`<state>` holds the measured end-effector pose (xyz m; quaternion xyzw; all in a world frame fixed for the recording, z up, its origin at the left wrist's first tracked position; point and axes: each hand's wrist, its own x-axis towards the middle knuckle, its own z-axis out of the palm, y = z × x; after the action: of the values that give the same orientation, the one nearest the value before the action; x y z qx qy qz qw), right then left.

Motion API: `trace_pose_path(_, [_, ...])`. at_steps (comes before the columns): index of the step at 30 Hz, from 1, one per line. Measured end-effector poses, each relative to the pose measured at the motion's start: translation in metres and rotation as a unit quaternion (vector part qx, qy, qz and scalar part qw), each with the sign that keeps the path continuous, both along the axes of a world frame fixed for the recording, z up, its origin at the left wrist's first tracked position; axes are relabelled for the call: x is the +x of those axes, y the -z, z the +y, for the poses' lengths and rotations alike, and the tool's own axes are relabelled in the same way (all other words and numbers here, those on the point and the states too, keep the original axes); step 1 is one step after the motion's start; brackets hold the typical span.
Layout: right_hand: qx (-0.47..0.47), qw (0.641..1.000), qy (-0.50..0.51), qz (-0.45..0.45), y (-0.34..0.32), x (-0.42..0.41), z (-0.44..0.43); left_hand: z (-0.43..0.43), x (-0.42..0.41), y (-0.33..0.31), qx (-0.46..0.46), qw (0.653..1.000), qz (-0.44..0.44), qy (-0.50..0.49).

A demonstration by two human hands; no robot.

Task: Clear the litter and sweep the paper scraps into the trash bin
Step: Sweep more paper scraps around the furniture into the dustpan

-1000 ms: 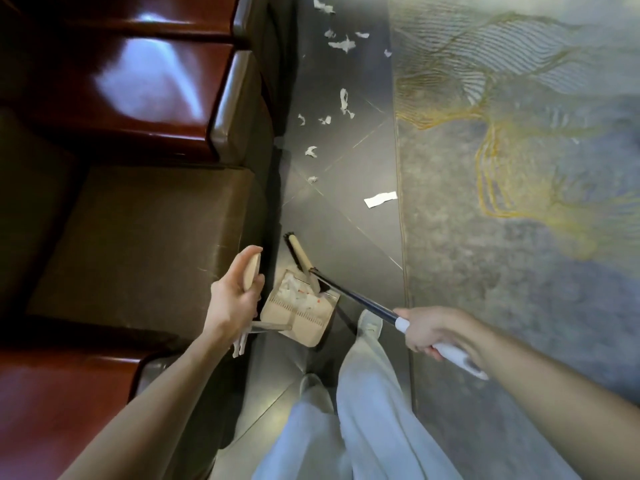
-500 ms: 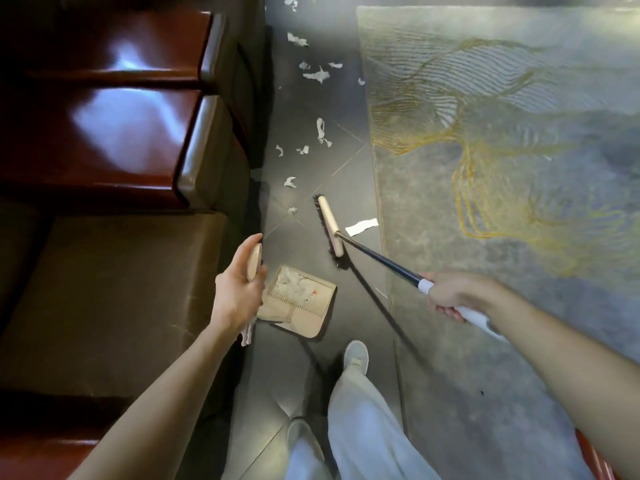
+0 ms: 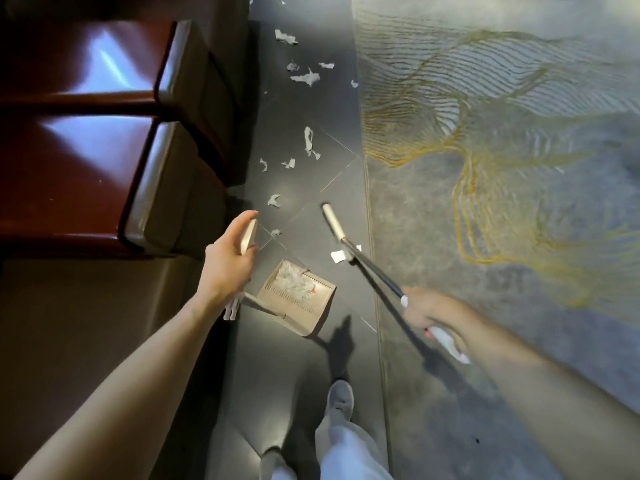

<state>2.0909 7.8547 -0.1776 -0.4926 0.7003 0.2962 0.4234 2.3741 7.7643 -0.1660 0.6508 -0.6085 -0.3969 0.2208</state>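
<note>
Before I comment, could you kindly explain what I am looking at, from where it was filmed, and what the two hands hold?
There is no machine: a person wears a camera on the head, looking down at their own arms. The left hand grips the handle of a dustpan that already holds paper. The right hand grips a broom, its head low beside a flat paper slip. More torn paper scraps lie farther along the dark floor, between leather seats and a patterned rug.

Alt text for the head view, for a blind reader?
Right hand holds a black-handled broom beside a white paper scrap on dark floor tiles; left hand grips the handle of a beige dustpan. More torn scraps lie ahead.
</note>
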Motion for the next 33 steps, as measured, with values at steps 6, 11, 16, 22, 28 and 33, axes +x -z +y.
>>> trace_pose_path(6, [0.070, 0.995, -0.039, -0.064, -0.021, 0.003, 0.009, -0.013, -0.007, 0.002, -0.003, 0.999, 0.014, -0.036])
trace_pose_path(11, [0.064, 0.991, 0.034, -0.116, -0.050, -0.020, -0.012, -0.022, 0.000, -0.001, -0.010, 0.999, 0.021, -0.043])
trace_pose_path(16, [0.008, 0.995, -0.011, -0.103, -0.071, -0.021, -0.060, -0.033, 0.003, 0.001, -0.013, 0.998, 0.026, -0.061])
trace_pose_path(22, [-0.023, 0.992, 0.026, -0.120, -0.064, -0.016, -0.155, -0.084, 0.017, -0.002, 0.003, 0.992, 0.046, -0.119])
trace_pose_path(28, [-0.028, 0.995, -0.064, -0.073, -0.060, 0.016, -0.259, -0.110, 0.039, -0.006, 0.019, 0.981, 0.075, -0.175])
trace_pose_path(33, [-0.016, 0.994, -0.104, -0.043, -0.049, 0.044, -0.317, -0.119, 0.054, -0.001, 0.016, 0.975, 0.060, -0.214])
